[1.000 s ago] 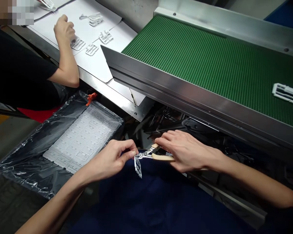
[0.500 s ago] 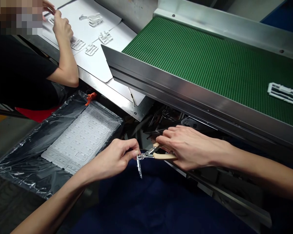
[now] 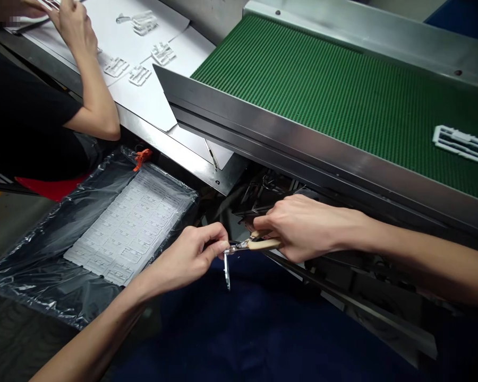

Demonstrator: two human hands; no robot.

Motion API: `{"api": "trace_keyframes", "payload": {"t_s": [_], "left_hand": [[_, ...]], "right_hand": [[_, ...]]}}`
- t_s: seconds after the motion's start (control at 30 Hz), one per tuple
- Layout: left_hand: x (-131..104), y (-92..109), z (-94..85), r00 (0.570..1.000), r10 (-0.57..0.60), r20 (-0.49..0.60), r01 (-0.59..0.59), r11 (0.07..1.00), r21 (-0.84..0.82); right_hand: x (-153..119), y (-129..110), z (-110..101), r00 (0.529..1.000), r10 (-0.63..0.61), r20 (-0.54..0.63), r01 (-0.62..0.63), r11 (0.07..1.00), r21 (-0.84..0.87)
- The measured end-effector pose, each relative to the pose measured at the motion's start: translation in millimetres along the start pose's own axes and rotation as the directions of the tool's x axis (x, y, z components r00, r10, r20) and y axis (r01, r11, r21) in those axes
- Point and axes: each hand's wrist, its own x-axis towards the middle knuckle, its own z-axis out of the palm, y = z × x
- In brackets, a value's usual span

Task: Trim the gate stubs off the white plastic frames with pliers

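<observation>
One green belt [image 3: 326,101] — one white frame [image 3: 460,142] in view upon it.
Left of the belt: four groups of white parts [image 3: 139,75], one orange clip [image 3: 142,157], one plastic-lined bin [image 3: 50,265]; on the belt's near side: one pair of cutters [image 3: 265,244] — and one small pale part [image 3: 227,271].

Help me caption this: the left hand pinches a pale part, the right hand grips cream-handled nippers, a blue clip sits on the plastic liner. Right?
No: the clip is orange, not blue, in the head view. The left hand pinches the pale part, and the right hand grips the nippers.
</observation>
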Motion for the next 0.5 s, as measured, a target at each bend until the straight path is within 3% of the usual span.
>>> {"api": "trace_keyframes", "payload": {"t_s": [0.1,0.23,0.37,0.5], "left_hand": [[3,-19,13.3,0.997,-0.037,-0.062,0.013,0.941,-0.339],[9,-48,45.3,0.989,-0.131,-0.064,0.050,0.713,-0.700],[16,-58,62.4,0.969,-0.231,-0.084,0.044,0.498,-0.866],[18,-48,54.0,0.962,-0.272,-0.021,0.091,0.390,-0.916]], "right_hand": [[-4,18,18,0.989,0.145,0.000,-0.143,0.979,0.145],[-11,36,46,0.961,0.277,0.019,-0.265,0.895,0.359],[-11,35,77,0.943,0.311,-0.121,-0.234,0.874,0.426],[-4,25,95,0.899,0.321,-0.299,-0.234,0.928,0.291]]}}
